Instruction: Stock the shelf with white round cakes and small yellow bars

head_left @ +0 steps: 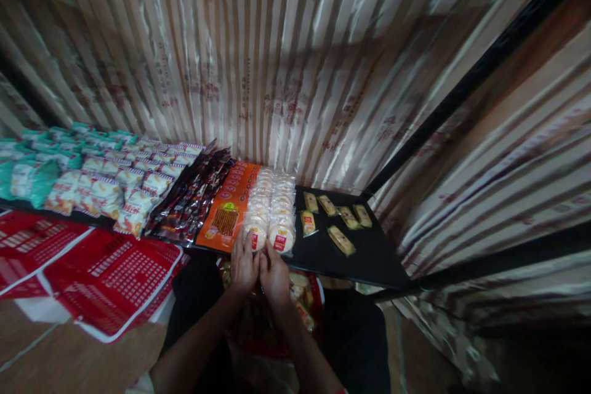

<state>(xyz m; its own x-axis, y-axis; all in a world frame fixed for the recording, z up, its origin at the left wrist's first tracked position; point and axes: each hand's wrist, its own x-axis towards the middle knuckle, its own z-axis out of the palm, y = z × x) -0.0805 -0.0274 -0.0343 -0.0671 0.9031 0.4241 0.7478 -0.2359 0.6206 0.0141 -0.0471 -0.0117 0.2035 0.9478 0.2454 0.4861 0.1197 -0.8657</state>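
Two rows of round white rice crackers in clear wrappers with red labels stand on a black shelf point(351, 265). My left hand point(244, 266) is at the front rice cracker packet point(255, 239) of the left row, its fingers against the left edge. Close beside it, my right hand point(274, 271) has its fingertips at the lower right of the same packet. Both hands look closed around its near edge; the undersides of the fingers are hidden. Right of them lies the other row's front rice cracker packet point(281, 240). An orange snack bag point(228, 203) lies just left.
Several yellow-wrapped snacks point(341, 240) lie on the shelf's right part. Dark packets point(194, 197), white snack bags point(133, 209) and green packs point(34, 181) fill its left. Red baskets point(115, 277) sit below left; a red container point(318, 295) of snacks is between my legs. Black bars point(466, 80) frame the right.
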